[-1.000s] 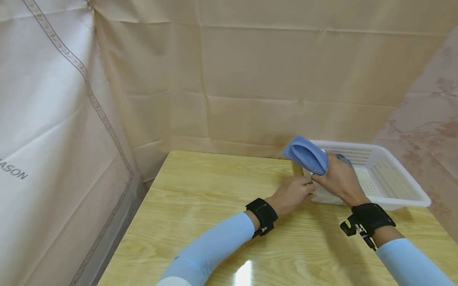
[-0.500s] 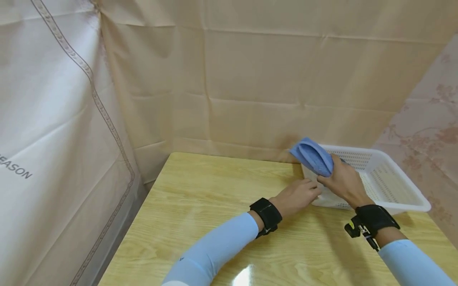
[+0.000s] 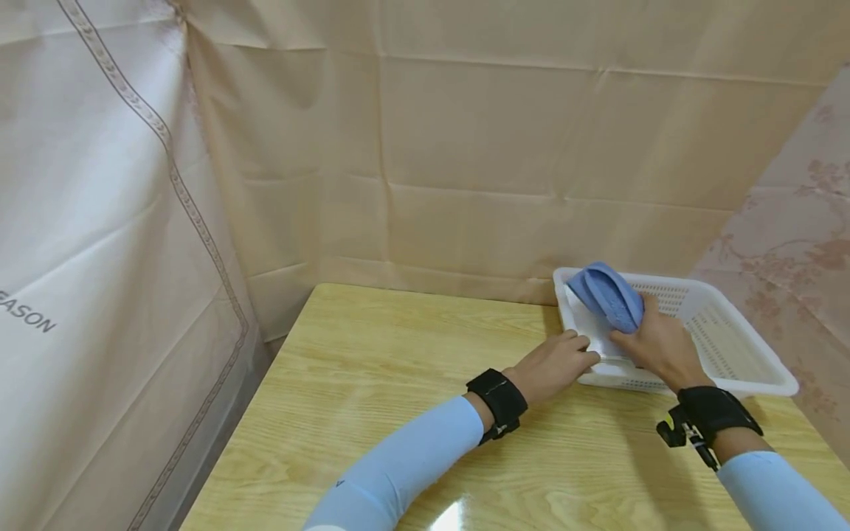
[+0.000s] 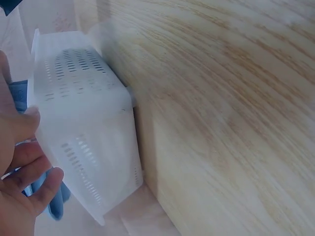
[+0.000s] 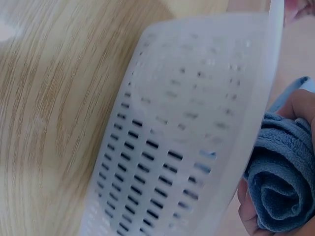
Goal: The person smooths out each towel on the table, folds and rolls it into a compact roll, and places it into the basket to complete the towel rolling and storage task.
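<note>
A rolled blue towel (image 3: 606,296) is in my right hand (image 3: 667,346), over the left part of a white plastic basket (image 3: 744,350). My right fingers wrap round the towel; in the right wrist view its coiled end (image 5: 280,194) shows beyond the basket's rim. At the basket's near left corner, my left hand (image 3: 554,365) holds the rim with bent fingers. The left wrist view shows the left fingertips (image 4: 51,179) at the rim, above the slotted outer wall (image 4: 93,142). Part of the basket's inside is hidden behind the towel and right hand.
The basket stands at the back right of a wooden table (image 3: 398,354), near the beige cloth backdrop (image 3: 465,147). A pale cloth (image 3: 99,258) hangs along the left side, and a flower-patterned one (image 3: 797,236) on the right.
My right hand has moved right and slightly down with the towel, from the basket's left rim to over its inside. The left hand has shifted slightly right along the corner.
</note>
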The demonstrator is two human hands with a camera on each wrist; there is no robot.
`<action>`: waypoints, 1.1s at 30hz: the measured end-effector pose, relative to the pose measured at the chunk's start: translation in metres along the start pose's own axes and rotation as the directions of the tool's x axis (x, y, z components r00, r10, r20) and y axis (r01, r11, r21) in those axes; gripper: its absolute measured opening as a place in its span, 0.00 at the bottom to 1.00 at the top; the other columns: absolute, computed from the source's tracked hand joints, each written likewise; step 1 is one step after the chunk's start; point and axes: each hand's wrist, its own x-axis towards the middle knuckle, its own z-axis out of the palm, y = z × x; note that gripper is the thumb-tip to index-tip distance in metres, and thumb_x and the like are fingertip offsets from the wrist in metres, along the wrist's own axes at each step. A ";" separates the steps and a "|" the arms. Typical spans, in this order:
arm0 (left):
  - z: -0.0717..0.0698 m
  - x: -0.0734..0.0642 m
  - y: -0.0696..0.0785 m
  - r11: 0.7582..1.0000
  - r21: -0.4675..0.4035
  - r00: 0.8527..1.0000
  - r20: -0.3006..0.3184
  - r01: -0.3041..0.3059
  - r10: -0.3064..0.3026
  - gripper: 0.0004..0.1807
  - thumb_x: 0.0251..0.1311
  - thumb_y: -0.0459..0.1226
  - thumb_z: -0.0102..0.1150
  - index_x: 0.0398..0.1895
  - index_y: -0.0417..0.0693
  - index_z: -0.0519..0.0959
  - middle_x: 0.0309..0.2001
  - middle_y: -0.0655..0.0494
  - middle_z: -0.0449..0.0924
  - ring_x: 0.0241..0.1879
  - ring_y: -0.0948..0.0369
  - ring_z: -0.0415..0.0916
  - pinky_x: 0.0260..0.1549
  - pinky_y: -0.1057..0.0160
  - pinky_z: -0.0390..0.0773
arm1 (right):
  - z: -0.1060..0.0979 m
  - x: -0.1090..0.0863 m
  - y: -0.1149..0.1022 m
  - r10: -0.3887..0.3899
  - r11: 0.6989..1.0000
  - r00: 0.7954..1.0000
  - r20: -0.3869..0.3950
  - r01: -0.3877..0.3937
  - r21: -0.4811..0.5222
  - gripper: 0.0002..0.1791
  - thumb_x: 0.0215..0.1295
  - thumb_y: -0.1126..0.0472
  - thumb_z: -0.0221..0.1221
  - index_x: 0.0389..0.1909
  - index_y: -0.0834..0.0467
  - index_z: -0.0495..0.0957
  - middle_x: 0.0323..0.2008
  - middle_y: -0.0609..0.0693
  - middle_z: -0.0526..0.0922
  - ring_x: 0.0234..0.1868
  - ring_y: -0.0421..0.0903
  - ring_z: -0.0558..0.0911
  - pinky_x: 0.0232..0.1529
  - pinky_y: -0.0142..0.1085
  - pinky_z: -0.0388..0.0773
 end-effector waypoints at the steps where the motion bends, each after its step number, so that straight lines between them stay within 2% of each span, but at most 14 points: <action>1: -0.001 0.000 0.000 1.000 -0.006 1.000 0.002 0.002 -0.001 0.11 0.77 0.46 0.53 0.52 0.59 0.83 0.43 0.63 0.78 0.41 0.66 0.72 0.40 0.73 0.70 | -0.001 0.000 0.003 0.008 1.000 1.000 0.000 -0.008 0.001 0.53 0.59 0.51 0.69 0.71 0.80 0.52 0.50 0.88 0.72 0.44 0.80 0.79 0.35 0.64 0.78; 9: 0.000 0.000 0.000 1.000 -0.016 1.000 -0.007 0.007 -0.007 0.11 0.78 0.46 0.53 0.50 0.59 0.84 0.42 0.64 0.78 0.39 0.67 0.71 0.40 0.74 0.69 | -0.004 -0.003 0.021 0.037 0.999 0.999 0.013 -0.037 -0.007 0.53 0.61 0.52 0.67 0.71 0.82 0.50 0.49 0.90 0.70 0.44 0.81 0.78 0.37 0.66 0.76; 16: -0.003 0.000 0.000 1.000 -0.025 1.000 -0.023 0.011 -0.012 0.10 0.77 0.45 0.54 0.49 0.58 0.85 0.40 0.63 0.78 0.39 0.67 0.72 0.40 0.75 0.70 | -0.008 -0.006 0.036 0.116 0.993 0.993 0.028 -0.116 -0.022 0.53 0.62 0.51 0.65 0.72 0.81 0.49 0.51 0.89 0.69 0.44 0.81 0.77 0.34 0.65 0.76; 22: -0.004 0.000 0.001 1.000 -0.023 1.000 -0.019 0.003 -0.004 0.10 0.77 0.45 0.55 0.49 0.58 0.85 0.40 0.64 0.78 0.39 0.67 0.73 0.40 0.75 0.70 | -0.011 -0.008 0.048 0.161 0.987 0.987 0.008 -0.161 -0.029 0.53 0.63 0.49 0.65 0.71 0.81 0.49 0.51 0.89 0.68 0.44 0.82 0.76 0.34 0.67 0.75; 33: -0.002 0.000 0.002 1.000 -0.019 1.000 -0.020 0.002 -0.003 0.10 0.78 0.45 0.53 0.49 0.58 0.84 0.40 0.63 0.78 0.38 0.67 0.72 0.40 0.75 0.70 | -0.015 -0.010 0.057 0.207 0.978 0.978 0.005 -0.207 -0.031 0.53 0.62 0.48 0.64 0.71 0.81 0.49 0.50 0.90 0.68 0.41 0.83 0.76 0.30 0.66 0.74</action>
